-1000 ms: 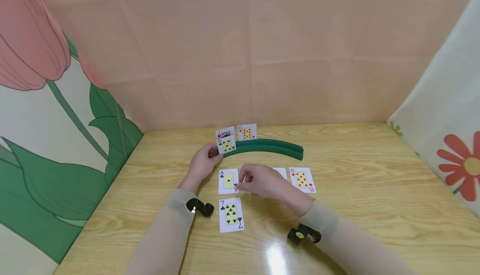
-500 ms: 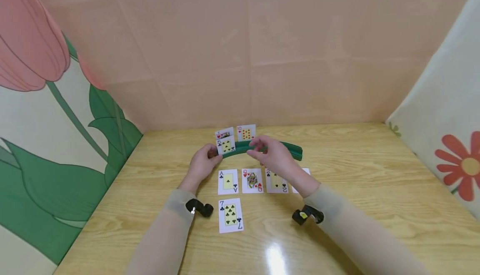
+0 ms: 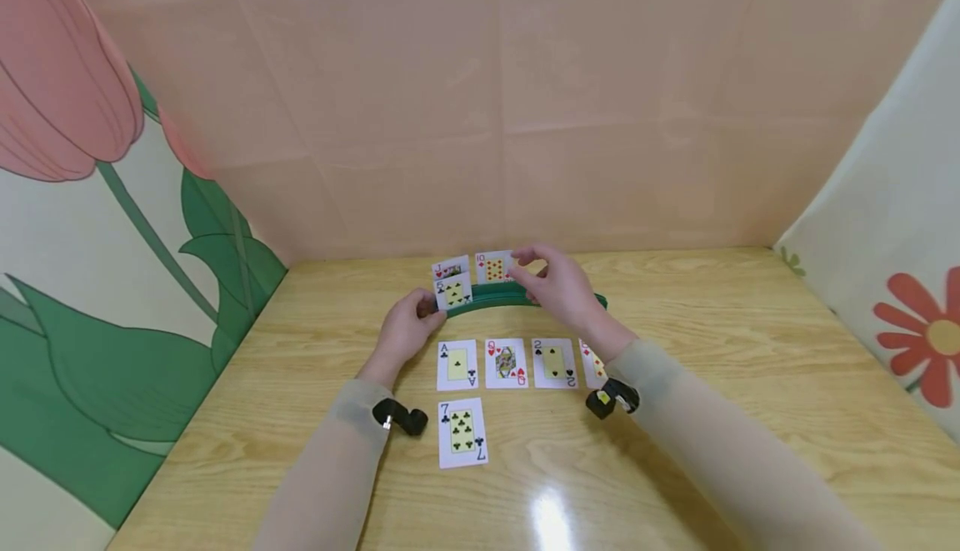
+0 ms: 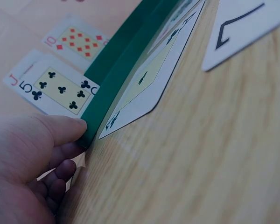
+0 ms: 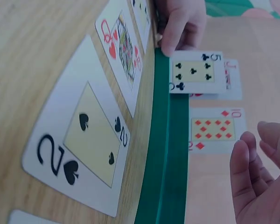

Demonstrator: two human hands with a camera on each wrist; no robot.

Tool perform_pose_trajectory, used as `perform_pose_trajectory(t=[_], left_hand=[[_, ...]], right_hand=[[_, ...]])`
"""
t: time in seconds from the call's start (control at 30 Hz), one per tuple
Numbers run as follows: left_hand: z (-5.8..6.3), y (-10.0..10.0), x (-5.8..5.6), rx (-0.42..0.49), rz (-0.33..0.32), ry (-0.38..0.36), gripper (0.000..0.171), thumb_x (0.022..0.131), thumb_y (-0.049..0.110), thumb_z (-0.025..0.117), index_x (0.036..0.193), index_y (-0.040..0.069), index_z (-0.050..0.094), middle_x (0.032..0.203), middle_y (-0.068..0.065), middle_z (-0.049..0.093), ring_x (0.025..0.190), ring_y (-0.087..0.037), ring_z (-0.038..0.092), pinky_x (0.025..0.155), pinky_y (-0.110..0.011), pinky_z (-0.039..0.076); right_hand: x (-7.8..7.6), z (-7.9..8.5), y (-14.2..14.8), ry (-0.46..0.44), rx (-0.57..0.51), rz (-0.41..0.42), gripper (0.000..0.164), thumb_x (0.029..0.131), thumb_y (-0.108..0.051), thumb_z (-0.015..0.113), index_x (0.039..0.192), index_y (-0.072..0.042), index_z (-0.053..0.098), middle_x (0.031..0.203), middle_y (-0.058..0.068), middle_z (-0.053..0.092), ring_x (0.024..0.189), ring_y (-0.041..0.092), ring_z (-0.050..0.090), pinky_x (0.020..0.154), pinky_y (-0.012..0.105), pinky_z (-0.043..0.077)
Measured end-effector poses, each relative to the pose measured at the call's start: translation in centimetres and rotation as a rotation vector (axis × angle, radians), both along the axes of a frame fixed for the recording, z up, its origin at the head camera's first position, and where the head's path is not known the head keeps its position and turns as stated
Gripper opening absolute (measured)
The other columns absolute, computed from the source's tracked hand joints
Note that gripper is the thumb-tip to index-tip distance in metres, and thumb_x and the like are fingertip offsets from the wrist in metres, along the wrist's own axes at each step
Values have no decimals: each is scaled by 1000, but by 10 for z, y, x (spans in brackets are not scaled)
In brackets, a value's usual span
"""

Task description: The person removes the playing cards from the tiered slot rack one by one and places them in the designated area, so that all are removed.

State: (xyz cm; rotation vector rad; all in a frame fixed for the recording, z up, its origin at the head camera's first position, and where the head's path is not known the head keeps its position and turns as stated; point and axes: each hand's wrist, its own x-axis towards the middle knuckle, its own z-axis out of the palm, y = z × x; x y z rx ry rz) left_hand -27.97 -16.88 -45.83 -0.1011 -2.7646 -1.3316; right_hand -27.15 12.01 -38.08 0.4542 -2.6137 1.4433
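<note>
My left hand (image 3: 407,323) grips the left end of a curved green card holder (image 4: 113,74), its thumb on the front face. Standing in the holder's front slot is the five of clubs (image 3: 453,292). Behind that card, partly covered, is the jack of hearts (image 3: 448,267). The ten of diamonds (image 5: 212,129) stands in the back slot. My right hand (image 3: 557,284) hovers over the holder just right of the ten, thumb and fingers parted. In the right wrist view nothing is between those fingers (image 5: 241,170), and they look apart from the card.
In front of the holder lie the ace of clubs (image 3: 457,365), queen of hearts (image 3: 506,363), two of spades (image 3: 554,363) and eight of diamonds (image 3: 591,366), partly behind my right forearm. Nearer me is the seven of clubs (image 3: 462,433). A pink backdrop (image 3: 600,117) rises behind the table.
My right hand has moved from above the queen of hearts, up and away from me, to beside the ten of diamonds. The queen and two are uncovered. My left hand stays on the holder.
</note>
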Motion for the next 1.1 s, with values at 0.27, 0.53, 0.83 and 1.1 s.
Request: perform_pose_trajectory(t=[0.27, 0.53, 0.83, 1.1], left_hand=[[1, 1, 1, -3, -3, 5, 28, 107, 23, 77, 131, 10, 69, 123, -9, 70, 112, -29, 62, 102, -48, 53], [0, 1, 1, 1, 3, -2, 28, 107, 24, 77, 132, 11, 70, 123, -8, 70, 112, -28, 63, 102, -47, 53], [-1, 1, 0, 3, -2, 7, 28, 107, 23, 78, 130, 11, 70, 122, -8, 70, 111, -28, 63, 101, -48, 54], [-1, 2, -1, 8, -6, 3, 27, 107, 24, 78, 130, 12, 70, 122, -8, 70, 111, -28, 63, 101, -48, 53]], right_hand=[[-14, -1, 0, 17, 18, -22, 42, 109, -26, 75, 149, -17, 66, 141, 2, 65, 83, 30, 72, 67, 41, 60], [-24, -5, -2, 15, 23, -30, 38, 109, -27, 75, 146, -20, 68, 137, 1, 63, 79, 26, 71, 68, 41, 61], [-34, -7, -1, -6, 21, -20, 39, 110, -26, 73, 148, -20, 67, 133, 1, 63, 81, 26, 71, 70, 41, 61], [-37, -8, -3, -17, 19, -14, 34, 111, -24, 72, 144, -17, 69, 126, 4, 65, 84, 31, 72, 72, 47, 62]])
